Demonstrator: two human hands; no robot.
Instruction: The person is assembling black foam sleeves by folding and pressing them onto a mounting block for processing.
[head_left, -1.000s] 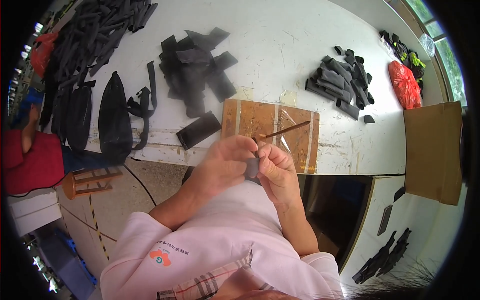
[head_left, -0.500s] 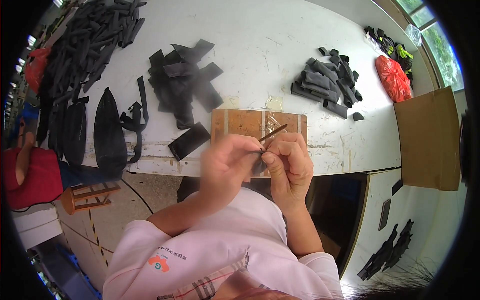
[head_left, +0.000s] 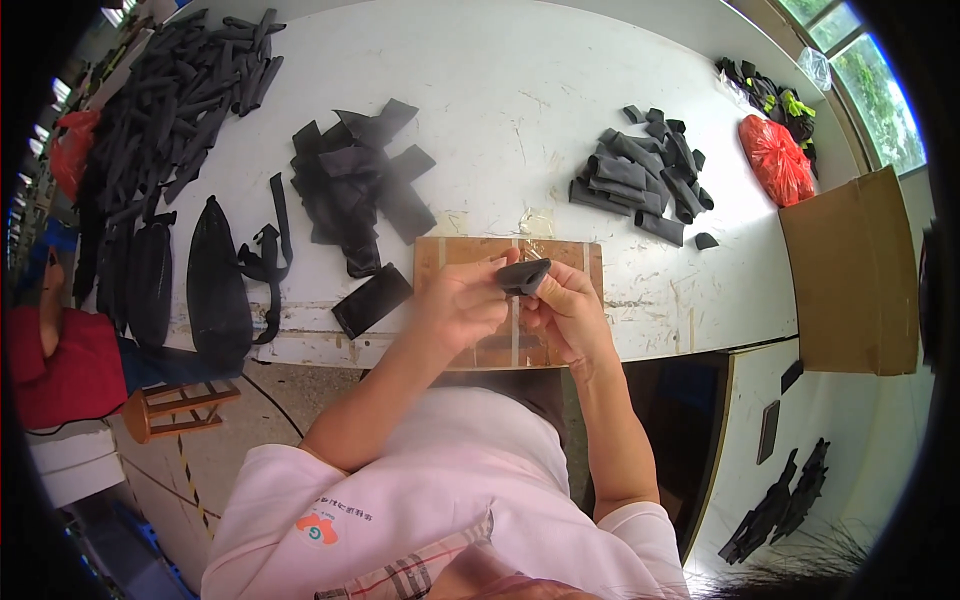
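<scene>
At far left, a red bag [head_left: 72, 150], contents hidden, beside dark tubes [head_left: 190, 110]. Over the board [head_left: 435, 254], left hand [head_left: 468, 305], fingertips at the left end of a dark piece [head_left: 523, 278]; cannot tell whether clamped. Right hand [head_left: 572, 310], thumb and fingers clamped on its right end. Farther right, another red bag [head_left: 777, 160], bulging, contents hidden; then a box [head_left: 853, 275], inside unseen.

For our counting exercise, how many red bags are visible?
2: one red bag by the cardboard box at right, another red bag beside the black pile at left; more could be hidden.
</scene>
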